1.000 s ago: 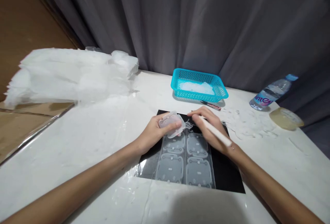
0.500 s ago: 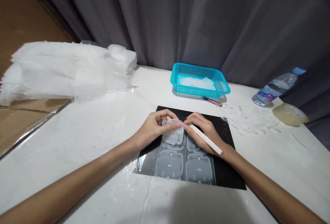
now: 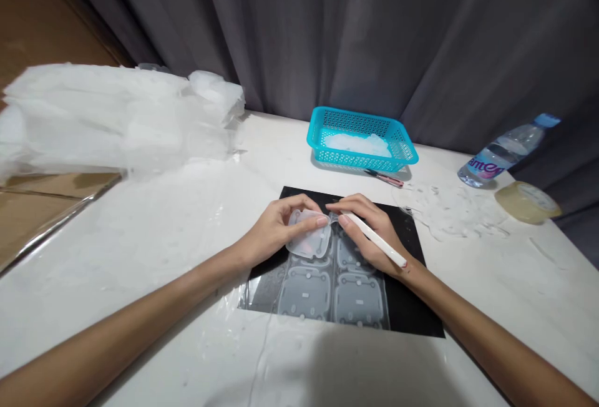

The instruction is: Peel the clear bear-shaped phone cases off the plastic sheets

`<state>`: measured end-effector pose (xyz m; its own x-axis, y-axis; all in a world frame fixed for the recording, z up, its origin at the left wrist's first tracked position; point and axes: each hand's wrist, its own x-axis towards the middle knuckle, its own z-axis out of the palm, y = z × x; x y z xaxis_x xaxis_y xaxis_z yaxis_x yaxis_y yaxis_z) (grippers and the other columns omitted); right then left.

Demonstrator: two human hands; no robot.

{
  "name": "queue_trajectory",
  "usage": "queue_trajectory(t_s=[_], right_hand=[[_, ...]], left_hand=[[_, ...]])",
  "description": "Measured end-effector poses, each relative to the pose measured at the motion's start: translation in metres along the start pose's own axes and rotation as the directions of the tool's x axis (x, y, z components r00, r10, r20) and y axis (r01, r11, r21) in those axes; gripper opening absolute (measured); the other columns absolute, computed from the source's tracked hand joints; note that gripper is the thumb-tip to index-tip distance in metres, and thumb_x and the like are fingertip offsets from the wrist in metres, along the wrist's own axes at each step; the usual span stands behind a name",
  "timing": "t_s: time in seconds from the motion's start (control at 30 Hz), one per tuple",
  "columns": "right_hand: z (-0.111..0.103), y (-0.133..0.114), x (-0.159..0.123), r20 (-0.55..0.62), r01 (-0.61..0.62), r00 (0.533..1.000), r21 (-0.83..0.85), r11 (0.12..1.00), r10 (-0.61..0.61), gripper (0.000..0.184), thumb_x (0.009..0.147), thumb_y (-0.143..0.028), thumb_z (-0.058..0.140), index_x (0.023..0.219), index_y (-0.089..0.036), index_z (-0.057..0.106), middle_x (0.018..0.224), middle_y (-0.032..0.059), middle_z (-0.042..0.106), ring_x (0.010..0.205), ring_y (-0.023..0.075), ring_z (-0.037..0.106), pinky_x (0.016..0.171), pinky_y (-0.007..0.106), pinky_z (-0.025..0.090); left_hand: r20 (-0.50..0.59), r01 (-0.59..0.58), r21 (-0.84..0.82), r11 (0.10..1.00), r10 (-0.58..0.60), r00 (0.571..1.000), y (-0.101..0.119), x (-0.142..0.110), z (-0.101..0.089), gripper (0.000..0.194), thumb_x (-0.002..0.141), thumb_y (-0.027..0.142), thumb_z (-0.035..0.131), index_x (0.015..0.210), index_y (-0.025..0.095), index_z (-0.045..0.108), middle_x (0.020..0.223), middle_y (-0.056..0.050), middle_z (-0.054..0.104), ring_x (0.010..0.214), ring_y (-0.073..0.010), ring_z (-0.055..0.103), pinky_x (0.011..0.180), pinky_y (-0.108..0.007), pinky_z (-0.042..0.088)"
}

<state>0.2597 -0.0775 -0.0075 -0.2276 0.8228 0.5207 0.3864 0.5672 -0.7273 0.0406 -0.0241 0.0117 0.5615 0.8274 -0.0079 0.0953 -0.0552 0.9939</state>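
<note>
Between the thumb and fingers of my left hand (image 3: pixel 292 223) is a frosted, rounded-square plastic piece (image 3: pixel 309 238), raised over a black mat (image 3: pixel 409 298). My right hand (image 3: pixel 369 226) is closed on a slim white pen-like tool (image 3: pixel 377 240) that slants back across the palm; its tip is not clear. Its thumb and forefinger also pinch a small clear strip (image 3: pixel 333 216) at the piece's right corner. Beneath both hands, a clear sheet of similar rounded panels (image 3: pixel 306 294) lies on the mat, partly covered by the right hand.
A blue basket (image 3: pixel 362 160) with white pieces stands behind the mat, a pink-handled cutter (image 3: pixel 386 178) before it. Thin clear scraps (image 3: pixel 458 210), a water bottle (image 3: pixel 508 151) and a tape roll (image 3: pixel 528 202) are at right. Stacked white plastic sheets (image 3: pixel 116 120) rise at left.
My right hand has drawn slightly away from my left, and a clear strip now shows between the fingertips at the piece's corner. The view has shifted a little.
</note>
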Motion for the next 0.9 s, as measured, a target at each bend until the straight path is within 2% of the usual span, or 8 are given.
queue_trajectory(t_s=[0.1, 0.23, 0.37, 0.53, 0.77, 0.9], right_hand=[[-0.0004, -0.0016, 0.0012, 0.051, -0.014, 0.999, 0.056, 0.998, 0.011, 0.014, 0.103, -0.021, 0.062, 0.112, -0.025, 0.072, 0.109, 0.0062, 0.071, 0.105, 0.0205, 0.065, 0.096, 0.039, 0.05], [-0.0005, -0.0024, 0.0022, 0.062, -0.064, 0.996, 0.093, 0.994, 0.058, 0.007, 0.101, -0.021, 0.066, 0.096, -0.023, 0.07, 0.095, 0.0028, 0.069, 0.093, 0.0182, 0.064, 0.089, 0.035, 0.049], [-0.001, -0.0031, 0.0019, 0.115, -0.109, 0.989, 0.112, 0.988, 0.096, 0.007, 0.1, -0.023, 0.067, 0.094, -0.022, 0.07, 0.096, 0.0028, 0.067, 0.093, 0.0173, 0.064, 0.089, 0.034, 0.048], [-0.0001, -0.0048, 0.0016, 0.113, -0.087, 0.991, 0.085, 0.993, 0.078, 0.009, 0.101, -0.023, 0.065, 0.093, -0.022, 0.068, 0.093, 0.0027, 0.067, 0.088, 0.0176, 0.063, 0.088, 0.035, 0.048], [0.0002, -0.0059, 0.0016, 0.138, -0.101, 0.986, 0.043, 0.994, 0.094, 0.015, 0.102, -0.026, 0.063, 0.087, -0.022, 0.064, 0.089, 0.0028, 0.066, 0.086, 0.0179, 0.062, 0.082, 0.034, 0.048], [-0.0014, -0.0057, 0.0015, 0.17, -0.098, 0.981, 0.036, 0.995, 0.09, 0.014, 0.1, -0.022, 0.064, 0.086, -0.022, 0.063, 0.089, 0.0018, 0.065, 0.087, 0.0176, 0.062, 0.083, 0.034, 0.046]], left_hand=[[0.014, 0.002, 0.008, 1.0, -0.002, 1.0, -0.0007, 0.0004, -0.0005, 0.029, 0.086, 0.043, 0.082, 0.087, 0.016, 0.073, 0.08, 0.0, 0.066, 0.072, -0.012, 0.061, 0.064, -0.021, 0.049], [0.032, 0.022, -0.003, 1.0, -0.022, 0.999, -0.0022, 0.0008, -0.0004, 0.029, 0.086, 0.042, 0.082, 0.088, 0.015, 0.071, 0.076, 0.002, 0.065, 0.066, -0.0104, 0.06, 0.059, -0.02, 0.048], [0.03, 0.034, -0.009, 0.999, -0.034, 0.999, -0.0032, 0.0001, -0.0002, 0.03, 0.087, 0.043, 0.081, 0.088, 0.015, 0.07, 0.076, 0.002, 0.065, 0.063, -0.0101, 0.059, 0.057, -0.02, 0.047], [0.04, 0.016, -0.001, 1.0, -0.016, 0.999, -0.0054, 0.0, -0.0003, 0.03, 0.089, 0.045, 0.08, 0.088, 0.016, 0.07, 0.075, 0.002, 0.064, 0.063, -0.0107, 0.058, 0.059, -0.021, 0.047], [0.099, -0.072, 0.206, 0.976, 0.052, 0.994, -0.0047, -0.0013, -0.0005, 0.027, 0.096, 0.044, 0.072, 0.092, 0.017, 0.076, 0.086, -0.002, 0.072, 0.08, -0.0157, 0.063, 0.072, -0.024, 0.047], [0.143, -0.101, 0.302, 0.948, 0.06, 0.988, -0.0035, -0.0032, -0.003, 0.029, 0.099, 0.045, 0.067, 0.096, 0.018, 0.077, 0.083, 0.0, 0.069, 0.071, -0.0128, 0.055, 0.065, -0.023, 0.04]])
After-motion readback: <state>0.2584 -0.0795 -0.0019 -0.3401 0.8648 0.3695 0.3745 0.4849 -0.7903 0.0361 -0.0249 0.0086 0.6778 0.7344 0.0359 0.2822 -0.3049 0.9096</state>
